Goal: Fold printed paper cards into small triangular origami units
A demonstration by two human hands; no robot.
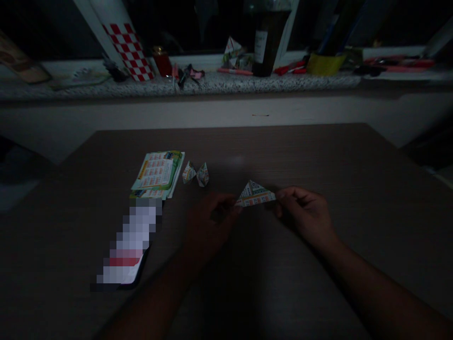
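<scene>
A small printed paper folded into a triangle (255, 194) is held just above the dark wooden table (318, 156). My left hand (208, 222) pinches its left corner and my right hand (304, 212) pinches its right corner. Two small folded paper pieces (196, 174) lie side by side on the table a little beyond my left hand. To their left sits a stack of printed calendar sheets (158, 174).
A phone with a blurred screen (129, 245) lies near the left of the table. Behind the table a stone sill (212, 85) carries a dark bottle (266, 42), a red-and-white checked object (129, 49), a yellow cup (324, 63), pens and clutter.
</scene>
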